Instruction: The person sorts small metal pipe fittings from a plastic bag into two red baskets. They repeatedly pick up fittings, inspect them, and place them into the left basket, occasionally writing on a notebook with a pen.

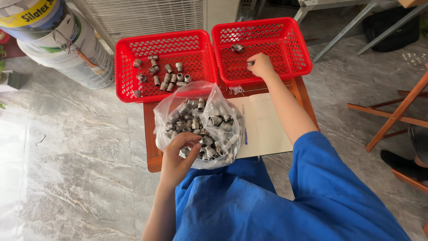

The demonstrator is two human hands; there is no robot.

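On small wooden table (154, 158), grey tile floor (80, 156): L hand (178, 156) fingers gripping bag (178, 107), R hand (261, 64) fingers pinching fitting (250, 63).

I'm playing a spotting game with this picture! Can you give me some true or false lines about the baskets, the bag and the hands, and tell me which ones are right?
1. Both baskets are red. True: left basket, right basket.
2. The right basket holds more metal parts than the left basket. False: it shows one loose part; the left holds many.
3. The left hand is at the bag. True.
4. The bag is empty. False: it is full of metal parts.
5. The right hand reaches into the right basket. True.
6. The person's sleeve is green. False: it is blue.
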